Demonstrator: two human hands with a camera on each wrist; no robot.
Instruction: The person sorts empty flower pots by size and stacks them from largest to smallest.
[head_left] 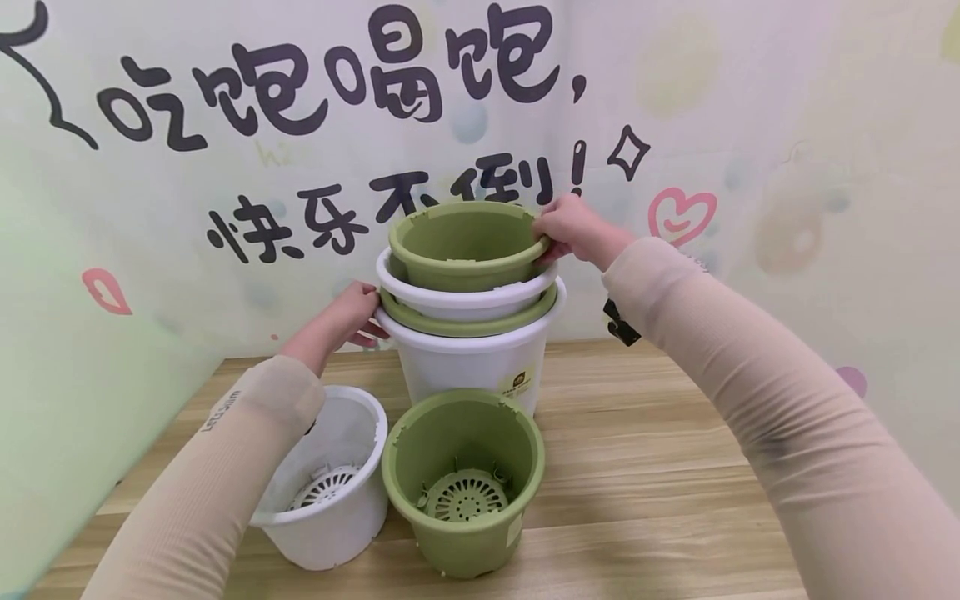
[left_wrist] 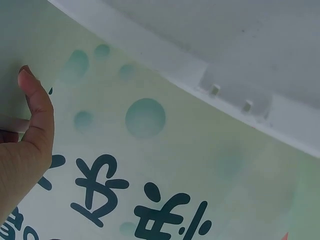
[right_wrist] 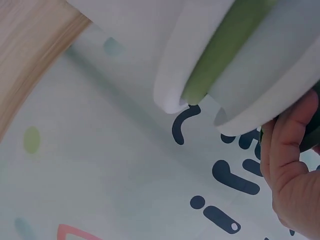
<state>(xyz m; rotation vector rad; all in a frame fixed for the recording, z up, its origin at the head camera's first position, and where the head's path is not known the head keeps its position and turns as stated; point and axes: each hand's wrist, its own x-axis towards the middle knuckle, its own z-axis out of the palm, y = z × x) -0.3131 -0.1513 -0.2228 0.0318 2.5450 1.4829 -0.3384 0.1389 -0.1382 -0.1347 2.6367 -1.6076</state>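
Note:
In the head view, a nested stack of plastic flowerpots stands at the back of the table. Its top green pot (head_left: 468,237) sits inside a white pot (head_left: 457,298); below come another green pot (head_left: 480,327) and a large white pot (head_left: 465,367) with a label. My right hand (head_left: 573,229) pinches the top green pot's right rim. At the stack's left side, my left hand (head_left: 348,317) grips the large white pot's rim. The left wrist view has my left thumb (left_wrist: 37,110) raised at the rim. In the right wrist view, my right fingers (right_wrist: 287,135) lie beside the upper white rim.
In front of the stack stand a separate white pot (head_left: 330,521) and a separate green pot (head_left: 465,533), both with slotted bottoms. The wooden table (head_left: 637,500) meets a printed wall (head_left: 750,125) behind the stack. My left forearm overlaps the white pot in the head view.

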